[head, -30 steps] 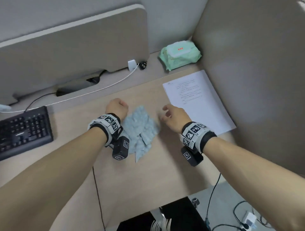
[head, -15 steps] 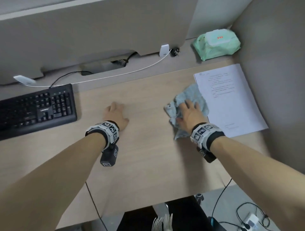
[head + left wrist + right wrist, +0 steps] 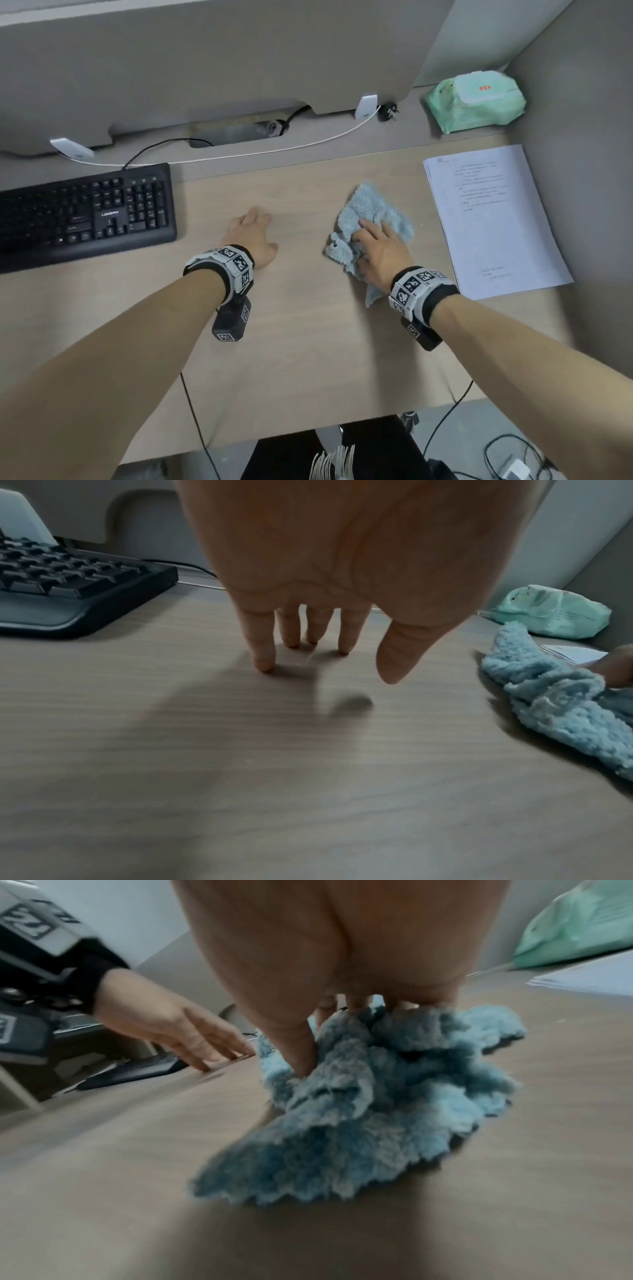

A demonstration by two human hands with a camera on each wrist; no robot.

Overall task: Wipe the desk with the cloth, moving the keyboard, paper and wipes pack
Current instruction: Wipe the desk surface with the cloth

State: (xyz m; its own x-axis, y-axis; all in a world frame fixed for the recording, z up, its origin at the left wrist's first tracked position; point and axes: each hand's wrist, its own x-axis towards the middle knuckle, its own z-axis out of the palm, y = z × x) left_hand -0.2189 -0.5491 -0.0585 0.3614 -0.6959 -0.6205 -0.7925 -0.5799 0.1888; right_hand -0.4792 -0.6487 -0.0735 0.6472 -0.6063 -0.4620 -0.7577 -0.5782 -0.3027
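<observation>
Since half a second ago the right hand [image 3: 383, 253] and the crumpled fluffy light-blue cloth [image 3: 371, 219] have drawn away from the white printed paper stack [image 3: 493, 219], leaving bare bench between — the left hand [image 3: 251, 236] is as before. Right grip: fingers pressed down into the cloth, bunching it. Left grip released, straight fingertips [image 3: 263, 664] touching the pale wood-grain bench [image 3: 308, 342]. The cloth's long axis runs from wrist to beyond the fingers. Black keyboard [image 3: 85, 216] left of the left grip; green wipes pack [image 3: 476, 102] far beyond the right grip, by grey partition walls [image 3: 582, 102].
</observation>
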